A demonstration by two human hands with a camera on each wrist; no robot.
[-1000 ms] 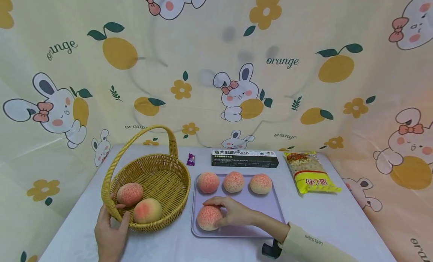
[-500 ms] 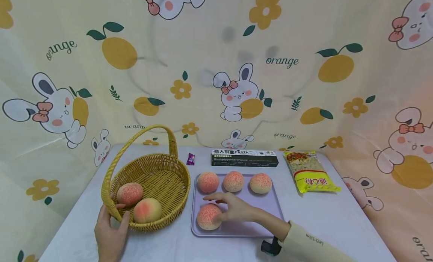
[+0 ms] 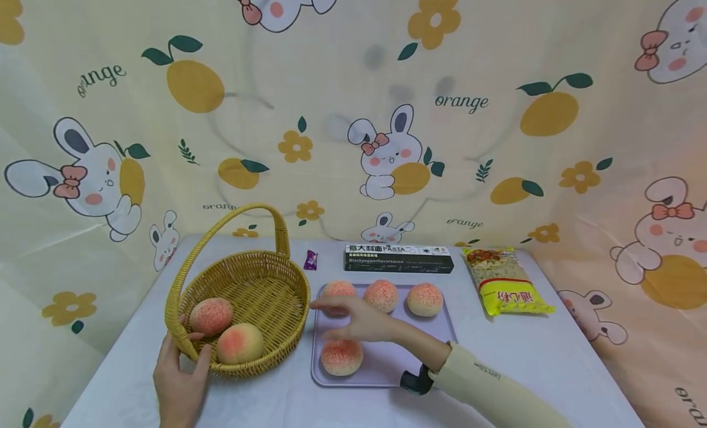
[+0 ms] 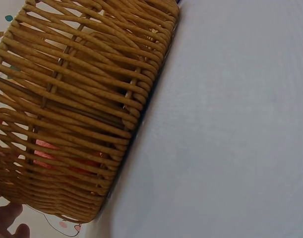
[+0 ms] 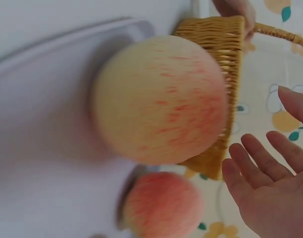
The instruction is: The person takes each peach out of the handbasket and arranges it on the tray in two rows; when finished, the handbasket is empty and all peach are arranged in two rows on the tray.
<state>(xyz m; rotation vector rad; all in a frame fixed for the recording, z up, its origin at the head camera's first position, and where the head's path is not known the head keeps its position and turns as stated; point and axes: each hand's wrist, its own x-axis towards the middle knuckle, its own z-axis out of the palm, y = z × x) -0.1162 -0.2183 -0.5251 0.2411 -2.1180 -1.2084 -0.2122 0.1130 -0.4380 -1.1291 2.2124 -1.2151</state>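
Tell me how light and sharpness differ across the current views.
Head view: even light, larger print on the pasta box readable, faint grey patches on the backdrop; left wrist view: dimmer, with dark shadow where the basket meets the tabletop; right wrist view: specks on the nearest peach streak, suggesting motion blur, while the right hand looks clearer.

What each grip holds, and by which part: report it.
The left grip holds the basket by its near left side, where the handle meets the rim. The right grip holds nothing; it is above the tray.
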